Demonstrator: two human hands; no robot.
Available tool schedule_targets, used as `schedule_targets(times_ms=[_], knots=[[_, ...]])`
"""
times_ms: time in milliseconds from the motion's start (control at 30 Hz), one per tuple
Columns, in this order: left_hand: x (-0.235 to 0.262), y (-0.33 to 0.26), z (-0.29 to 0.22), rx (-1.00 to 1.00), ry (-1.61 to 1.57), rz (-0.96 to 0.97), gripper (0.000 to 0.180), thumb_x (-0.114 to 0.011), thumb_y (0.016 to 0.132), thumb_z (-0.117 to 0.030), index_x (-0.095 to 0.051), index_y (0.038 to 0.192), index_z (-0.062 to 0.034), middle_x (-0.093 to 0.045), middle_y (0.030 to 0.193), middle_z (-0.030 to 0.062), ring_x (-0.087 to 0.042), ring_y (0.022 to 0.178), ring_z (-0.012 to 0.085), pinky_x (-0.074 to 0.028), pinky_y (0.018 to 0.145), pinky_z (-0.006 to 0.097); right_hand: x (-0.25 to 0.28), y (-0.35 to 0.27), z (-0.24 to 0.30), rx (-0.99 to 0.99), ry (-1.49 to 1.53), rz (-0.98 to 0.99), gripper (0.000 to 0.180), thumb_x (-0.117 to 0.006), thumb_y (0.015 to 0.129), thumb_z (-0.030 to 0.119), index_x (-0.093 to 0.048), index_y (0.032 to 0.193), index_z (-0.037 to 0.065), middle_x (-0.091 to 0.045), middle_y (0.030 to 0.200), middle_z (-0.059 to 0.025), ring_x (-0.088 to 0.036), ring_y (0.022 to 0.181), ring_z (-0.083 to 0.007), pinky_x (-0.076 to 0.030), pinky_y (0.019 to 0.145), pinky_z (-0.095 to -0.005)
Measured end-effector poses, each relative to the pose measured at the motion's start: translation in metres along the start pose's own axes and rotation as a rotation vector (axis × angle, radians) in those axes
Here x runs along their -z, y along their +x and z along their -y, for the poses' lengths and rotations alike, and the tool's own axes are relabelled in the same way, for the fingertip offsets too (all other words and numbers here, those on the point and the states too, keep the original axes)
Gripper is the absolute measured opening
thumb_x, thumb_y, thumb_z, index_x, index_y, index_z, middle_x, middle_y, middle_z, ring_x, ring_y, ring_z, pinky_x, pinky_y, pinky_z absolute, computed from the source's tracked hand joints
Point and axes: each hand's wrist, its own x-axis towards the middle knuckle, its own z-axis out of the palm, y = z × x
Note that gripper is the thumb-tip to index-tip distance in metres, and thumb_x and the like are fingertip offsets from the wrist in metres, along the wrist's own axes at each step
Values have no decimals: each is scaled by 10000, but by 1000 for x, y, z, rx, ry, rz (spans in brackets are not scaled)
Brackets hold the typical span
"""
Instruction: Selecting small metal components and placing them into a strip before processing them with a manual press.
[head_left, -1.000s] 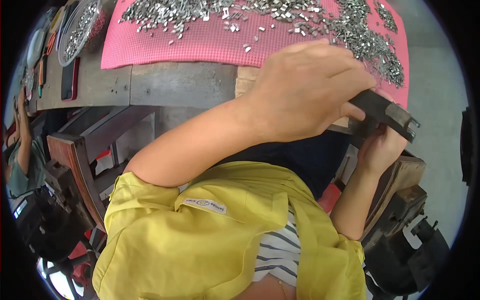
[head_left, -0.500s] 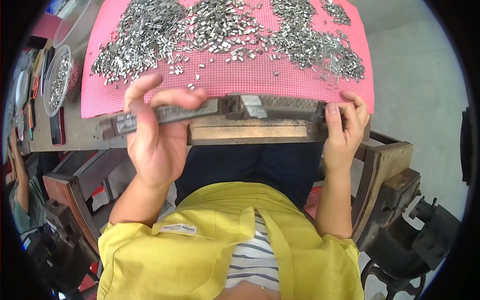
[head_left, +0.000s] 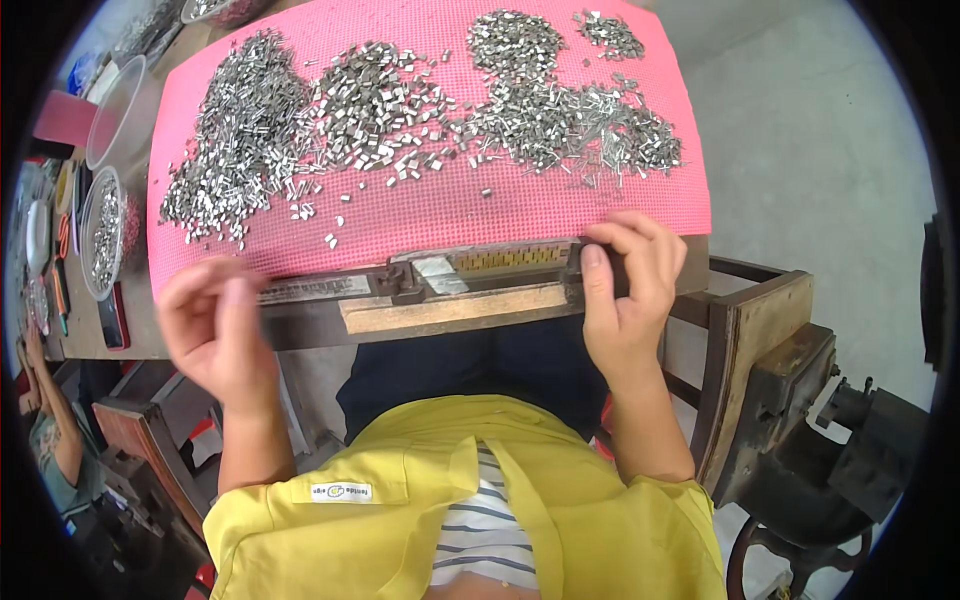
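Forearms (head_left: pixel 650 425) raised from below, well apart; left hand (head_left: pixel 225 325) blurred, fingers half curled at the left end of a long dark bar (head_left: pixel 435 275), grip impossible to tell; right hand (head_left: pixel 635 290) narrowed around its right end, thumb and fingers holding; bar lengthwise along the near edge of the pink mat (head_left: pixel 420 215).
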Motion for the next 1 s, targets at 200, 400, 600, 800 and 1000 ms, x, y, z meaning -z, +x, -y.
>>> schedule_targets(times_ms=[200,400,600,800,1000], knots=[[-106,15,-31,-123,393,579,648,-824,756,-28,-648,1375,-98,-760,1017,59,-691,915,259,-534,821,372,2,5,13,65,60,182,286,-775,803,153,-758,1087,128,-670,1138,-55,-570,1161,-303,-348,1020,-448],[-121,12,-25,-413,431,650,558,-830,764,35,-681,1297,-43,-745,912,84,-701,766,256,-542,708,352,2,5,13,42,92,237,364,-804,764,181,-749,1122,142,-642,1173,-44,-551,1194,-289,-306,1023,-449],[-124,9,-13,-587,350,530,517,-752,767,31,-708,1279,-30,-755,963,68,-701,747,202,-521,631,321,-3,6,9,64,80,173,290,-809,776,175,-774,1064,167,-659,1126,-1,-561,1169,-263,-295,973,-434],[-120,10,-18,-380,247,513,535,-738,762,152,-676,1279,29,-753,931,121,-708,715,247,-577,690,360,4,16,10,121,125,73,183,-823,810,173,-785,989,173,-722,965,49,-624,1047,-238,-299,937,-413],[-118,14,-14,-401,214,497,453,-675,824,195,-667,1255,53,-757,1004,167,-739,784,302,-608,767,378,12,29,13,90,275,87,195,-863,775,163,-779,950,161,-734,882,33,-666,913,-199,-329,881,-360]])
